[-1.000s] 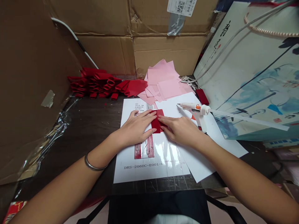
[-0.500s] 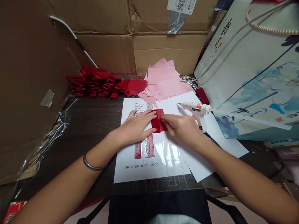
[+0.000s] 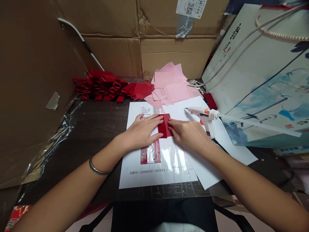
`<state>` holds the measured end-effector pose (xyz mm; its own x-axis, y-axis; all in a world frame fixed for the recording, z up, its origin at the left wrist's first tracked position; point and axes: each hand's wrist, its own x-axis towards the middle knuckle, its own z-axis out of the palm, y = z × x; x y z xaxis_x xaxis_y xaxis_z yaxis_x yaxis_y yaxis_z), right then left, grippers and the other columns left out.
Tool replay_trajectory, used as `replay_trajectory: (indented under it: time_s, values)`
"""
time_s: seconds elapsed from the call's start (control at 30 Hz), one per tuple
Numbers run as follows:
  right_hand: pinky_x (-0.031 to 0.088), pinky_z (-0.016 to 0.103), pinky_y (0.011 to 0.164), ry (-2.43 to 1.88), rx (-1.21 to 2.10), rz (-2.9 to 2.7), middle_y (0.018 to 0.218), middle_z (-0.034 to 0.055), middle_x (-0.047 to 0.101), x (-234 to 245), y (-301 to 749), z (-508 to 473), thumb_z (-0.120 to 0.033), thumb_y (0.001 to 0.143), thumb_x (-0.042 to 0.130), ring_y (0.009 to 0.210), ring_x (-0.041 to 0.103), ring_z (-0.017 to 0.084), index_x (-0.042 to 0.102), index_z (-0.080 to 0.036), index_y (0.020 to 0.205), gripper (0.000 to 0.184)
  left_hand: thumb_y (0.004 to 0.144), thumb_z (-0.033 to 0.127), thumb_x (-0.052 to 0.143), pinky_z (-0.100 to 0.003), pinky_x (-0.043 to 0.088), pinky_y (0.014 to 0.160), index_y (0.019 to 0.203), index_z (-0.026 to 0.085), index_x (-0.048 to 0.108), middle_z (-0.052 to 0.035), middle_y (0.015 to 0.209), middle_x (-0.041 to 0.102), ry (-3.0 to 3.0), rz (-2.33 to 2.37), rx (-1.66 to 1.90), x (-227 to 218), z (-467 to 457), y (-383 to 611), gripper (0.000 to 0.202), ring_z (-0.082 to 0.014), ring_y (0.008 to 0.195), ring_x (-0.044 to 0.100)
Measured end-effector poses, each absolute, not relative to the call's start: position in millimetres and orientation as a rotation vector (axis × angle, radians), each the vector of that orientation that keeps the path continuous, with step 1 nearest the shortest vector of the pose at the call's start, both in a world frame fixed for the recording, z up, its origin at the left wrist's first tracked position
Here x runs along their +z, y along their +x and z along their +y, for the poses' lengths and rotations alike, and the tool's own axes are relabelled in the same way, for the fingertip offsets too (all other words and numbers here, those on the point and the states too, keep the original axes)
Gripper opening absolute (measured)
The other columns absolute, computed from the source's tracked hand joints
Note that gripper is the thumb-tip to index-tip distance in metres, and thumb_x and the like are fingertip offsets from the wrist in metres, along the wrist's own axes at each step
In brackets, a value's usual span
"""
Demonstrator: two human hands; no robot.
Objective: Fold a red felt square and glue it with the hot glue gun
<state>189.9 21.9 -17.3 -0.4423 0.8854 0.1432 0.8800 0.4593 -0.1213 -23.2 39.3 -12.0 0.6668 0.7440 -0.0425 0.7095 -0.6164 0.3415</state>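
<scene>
- Cardboard boxes [image 3: 169, 54]: standing behind the printed sheet [image 3: 154, 170].
- Paper bag [image 3: 260, 80]: leaning right of the sheet.
- Pink squares [image 3: 171, 85]: lying heaped at the sheet's far edge.
- Glue gun [image 3: 205, 114]: resting just right of the sheet.
- Left hand [image 3: 141, 132]: lying flat, fingers extended, pressing the red paper [image 3: 164, 126] onto the sheet's upper part.
- Right hand [image 3: 188, 133]: pressing fingertips on the paper's other edge.

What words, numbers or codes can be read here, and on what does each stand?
"DRS-206DC-E001-" on the white sheet; glare hides the rest.
At the sheet's top, small print: too small.
On the cardboard box, a label with a square code: too small.
On the paper bag, brush characters: unreadable.
</scene>
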Motion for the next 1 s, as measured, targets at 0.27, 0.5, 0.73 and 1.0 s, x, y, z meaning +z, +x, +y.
replay_trajectory:
  time_s: [0.27,0.5,0.73,1.0]
  values:
    - [0.035,0.032,0.056,-1.649,0.052,-2.289,0.072,0.0054,0.072,-16.4,192.9,21.2,-0.03,0.092,0.046,0.061,0.063,0.021,0.072,-0.023,0.105,0.03,0.095,0.043,0.048,-0.056,0.017,0.116,0.143,0.025,0.039,-0.0081,0.153,0.041,2.53,1.163,0.204,-13.2,40.2,-24.3,0.053,-0.0272,0.143,0.033]
    - [0.039,0.03,0.061,-1.283,0.253,-2.559,0.11,0.0094,0.06,-15.2,184.8,19.6,-0.062,0.091,0.044,0.065,0.057,0.015,0.059,-0.023,0.131,0.058,0.091,0.046,0.053,-0.055,0.014,0.118,0.143,0.022,0.041,-0.0104,0.15,0.045,2.495,1.188,0.234,-12.6,42.1,-24.3,0.058,-0.027,0.14,0.037]
    - [0.032,0.03,0.059,-1.291,0.148,-2.741,0.112,0.01,0.056,-11.9,178.3,21.8,-0.07,0.091,0.034,0.067,0.058,0.017,0.058,-0.022,0.131,0.067,0.09,0.045,0.054,-0.056,0.013,0.119,0.145,0.023,0.039,-0.0096,0.148,0.047,2.464,1.197,0.231,-13.3,43.4,-23.8,0.061,-0.0273,0.139,0.039]
    - [0.019,0.03,0.054,-1.2,0.153,-2.873,0.085,0.008,0.069,0.0,179.0,14.9,-0.072,0.092,0.027,0.061,0.061,0.019,0.061,-0.019,0.121,0.069,0.077,0.066,0.063,-0.05,0.012,0.12,0.146,0.021,0.036,-0.0109,0.152,0.041,2.469,1.164,0.196,-12.8,46.2,-27.3,0.086,-0.0278,0.141,0.037]
